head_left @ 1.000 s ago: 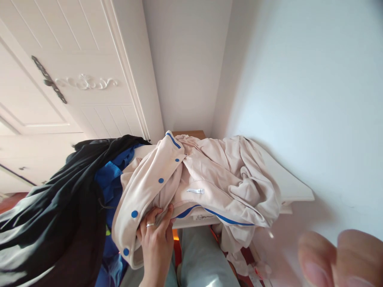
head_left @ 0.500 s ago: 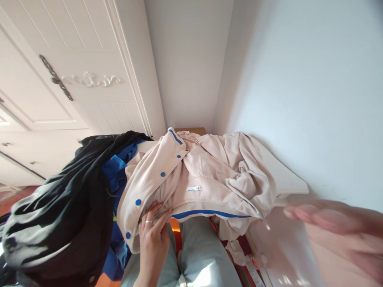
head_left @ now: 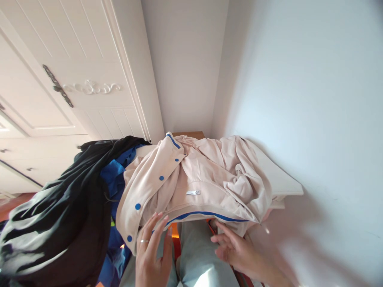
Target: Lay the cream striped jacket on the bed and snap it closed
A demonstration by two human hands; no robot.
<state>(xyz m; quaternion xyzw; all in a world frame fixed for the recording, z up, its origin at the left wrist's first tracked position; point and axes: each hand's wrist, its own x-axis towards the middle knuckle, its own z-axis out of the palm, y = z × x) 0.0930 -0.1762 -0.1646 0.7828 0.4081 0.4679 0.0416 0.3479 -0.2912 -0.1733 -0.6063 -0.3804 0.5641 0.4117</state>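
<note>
A pale pink jacket with blue snap buttons and blue trim lies spread over a white surface, its inner side and white neck label facing up. Near the jacket's lower left edge, my left hand, with a ring on one finger, has its fingers apart and holds nothing; whether its fingertips touch the cloth I cannot tell. Below the blue-trimmed edge on the right is my right hand, fingers spread and nothing in them. A fold of the jacket hangs down behind its fingertips.
Heaped at the left are a black garment and blue cloth. Behind them stands a white wardrobe with a dark metal handle. A pale wall borders the right side. My legs are under the jacket's edge.
My right hand has come in from the far right to the jacket's lower edge. My left hand has drawn down slightly and opened off the cloth. The jacket keeps its shape.
</note>
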